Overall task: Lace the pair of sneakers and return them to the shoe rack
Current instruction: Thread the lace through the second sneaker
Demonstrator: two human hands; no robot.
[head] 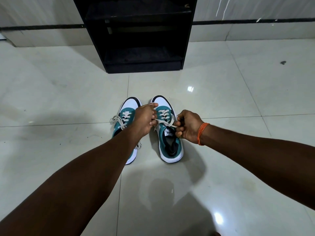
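Two teal-and-white sneakers stand side by side on the tiled floor, toes pointing away from me. The left sneaker (126,114) shows a tied cream bow, and my left forearm covers its heel half. Cream laces (166,122) cross the upper of the right sneaker (170,143). My left hand (144,119) pinches one lace end at that shoe's left side. On the shoe's right side my right hand (188,126), with an orange thread at the wrist, grips the other end. Both ends are stretched taut across the tongue.
A black shoe rack (141,36) with dark shelves stands against the wall, straight beyond the sneakers. Glossy cream floor tiles (238,99) spread all around, with a small dark speck (283,62) at the right.
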